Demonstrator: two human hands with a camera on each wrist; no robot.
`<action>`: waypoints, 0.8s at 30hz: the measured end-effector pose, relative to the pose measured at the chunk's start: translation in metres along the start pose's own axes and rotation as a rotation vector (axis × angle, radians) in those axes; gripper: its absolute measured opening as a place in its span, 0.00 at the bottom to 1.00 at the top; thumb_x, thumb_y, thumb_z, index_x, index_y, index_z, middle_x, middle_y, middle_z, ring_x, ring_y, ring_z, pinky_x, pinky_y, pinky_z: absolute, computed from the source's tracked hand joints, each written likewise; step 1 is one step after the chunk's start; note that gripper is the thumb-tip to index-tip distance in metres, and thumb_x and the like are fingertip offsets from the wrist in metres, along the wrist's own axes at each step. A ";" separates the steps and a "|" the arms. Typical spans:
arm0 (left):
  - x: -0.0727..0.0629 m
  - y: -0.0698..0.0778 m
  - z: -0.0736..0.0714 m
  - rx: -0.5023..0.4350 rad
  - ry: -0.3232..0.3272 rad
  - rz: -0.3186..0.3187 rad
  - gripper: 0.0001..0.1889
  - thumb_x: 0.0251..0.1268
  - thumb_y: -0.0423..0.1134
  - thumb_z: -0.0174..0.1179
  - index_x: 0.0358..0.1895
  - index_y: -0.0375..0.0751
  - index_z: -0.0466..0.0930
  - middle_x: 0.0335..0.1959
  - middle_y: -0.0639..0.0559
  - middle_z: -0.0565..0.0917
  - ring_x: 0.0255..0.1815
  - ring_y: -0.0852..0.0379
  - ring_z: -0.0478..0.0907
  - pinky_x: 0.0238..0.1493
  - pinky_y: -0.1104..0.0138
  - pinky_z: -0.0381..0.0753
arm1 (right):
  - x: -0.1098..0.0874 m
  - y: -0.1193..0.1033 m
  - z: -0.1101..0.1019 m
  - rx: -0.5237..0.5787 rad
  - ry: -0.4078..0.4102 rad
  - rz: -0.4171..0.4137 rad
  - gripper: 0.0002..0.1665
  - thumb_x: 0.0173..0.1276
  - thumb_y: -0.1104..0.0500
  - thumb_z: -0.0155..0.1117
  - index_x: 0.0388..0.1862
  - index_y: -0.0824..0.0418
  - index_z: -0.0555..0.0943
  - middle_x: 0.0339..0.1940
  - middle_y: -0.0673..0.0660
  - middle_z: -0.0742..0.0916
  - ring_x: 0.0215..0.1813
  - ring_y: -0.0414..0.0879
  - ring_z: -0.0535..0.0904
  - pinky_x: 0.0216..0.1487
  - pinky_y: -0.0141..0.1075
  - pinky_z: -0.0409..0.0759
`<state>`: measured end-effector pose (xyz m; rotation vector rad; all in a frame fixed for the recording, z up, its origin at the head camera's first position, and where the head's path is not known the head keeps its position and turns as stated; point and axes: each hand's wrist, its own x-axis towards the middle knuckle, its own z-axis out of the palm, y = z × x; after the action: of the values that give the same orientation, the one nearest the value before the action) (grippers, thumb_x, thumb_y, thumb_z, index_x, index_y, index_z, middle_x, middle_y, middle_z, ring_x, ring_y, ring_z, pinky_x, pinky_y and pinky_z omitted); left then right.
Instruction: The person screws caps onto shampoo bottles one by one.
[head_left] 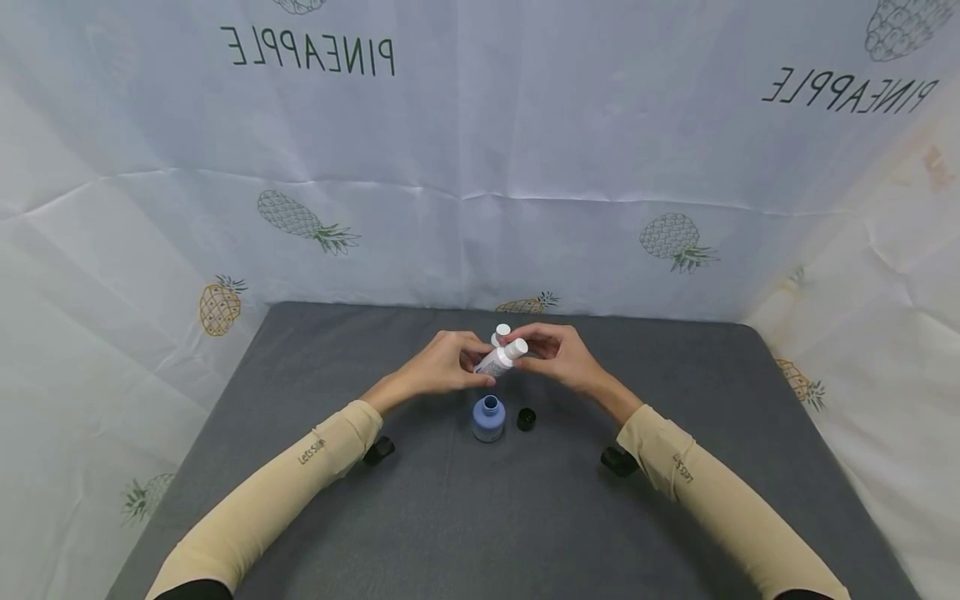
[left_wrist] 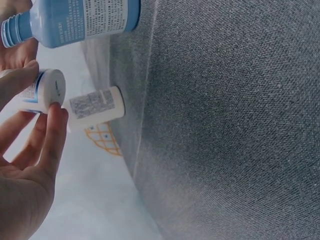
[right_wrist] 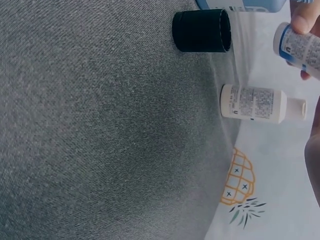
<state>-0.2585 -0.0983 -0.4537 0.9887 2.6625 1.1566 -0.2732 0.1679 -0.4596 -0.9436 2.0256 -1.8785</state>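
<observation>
My left hand grips a small white bottle with a blue stripe, tilted above the table. In the left wrist view, its thumb and fingers hold the bottle near the base. The right hand has its thumb and fingers around the bottle's white cap; the right wrist view leaves the cap out. Behind them, a second white bottle stands capped on the table. Nearer to me is an uncapped blue bottle with a threaded neck, upright. A black cap lies to its right.
The grey cloth-covered table ends at a pale curtain printed with pineapples. Dark objects sit by each wrist, one at the left sleeve, one at the right sleeve.
</observation>
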 end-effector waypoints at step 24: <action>0.002 -0.002 0.007 0.011 -0.019 0.021 0.24 0.65 0.37 0.79 0.63 0.40 0.89 0.45 0.46 0.90 0.39 0.59 0.85 0.41 0.75 0.86 | -0.003 0.008 0.009 -0.161 0.187 0.111 0.17 0.66 0.68 0.80 0.52 0.69 0.86 0.51 0.56 0.89 0.54 0.35 0.89 0.63 0.37 0.89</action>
<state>-0.2592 -0.0940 -0.4599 1.0270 2.6526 1.1323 -0.2683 0.1620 -0.4697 -0.6962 2.3152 -1.8285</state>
